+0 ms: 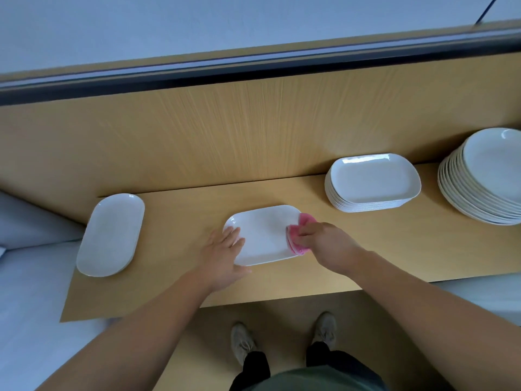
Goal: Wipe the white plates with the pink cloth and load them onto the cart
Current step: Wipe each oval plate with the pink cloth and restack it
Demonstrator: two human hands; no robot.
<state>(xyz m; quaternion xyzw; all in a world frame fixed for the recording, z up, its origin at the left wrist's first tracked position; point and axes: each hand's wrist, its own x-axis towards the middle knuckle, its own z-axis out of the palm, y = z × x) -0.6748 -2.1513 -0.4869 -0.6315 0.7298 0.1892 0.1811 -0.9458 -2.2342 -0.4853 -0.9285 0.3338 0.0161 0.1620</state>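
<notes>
A white rectangular plate (265, 234) lies flat on the wooden counter (180, 280) in front of me. My left hand (222, 252) rests on the plate's left end, fingers straight on its surface and thumb along its near edge. My right hand (324, 244) grips a bunched pink cloth (297, 235) against the plate's right end. To the right stands a stack of several rectangular white plates (372, 182). A taller stack of round white plates (485, 179) sits at the far right. An oval white plate (111, 234) lies at the counter's left end. No cart is in view.
A wooden back panel (253, 131) rises behind the counter, topped by a dark rail (253, 66). The counter's front edge runs just above my shoes (242, 342). Pale grey surfaces lie to the left (33, 277) beyond the counter's end.
</notes>
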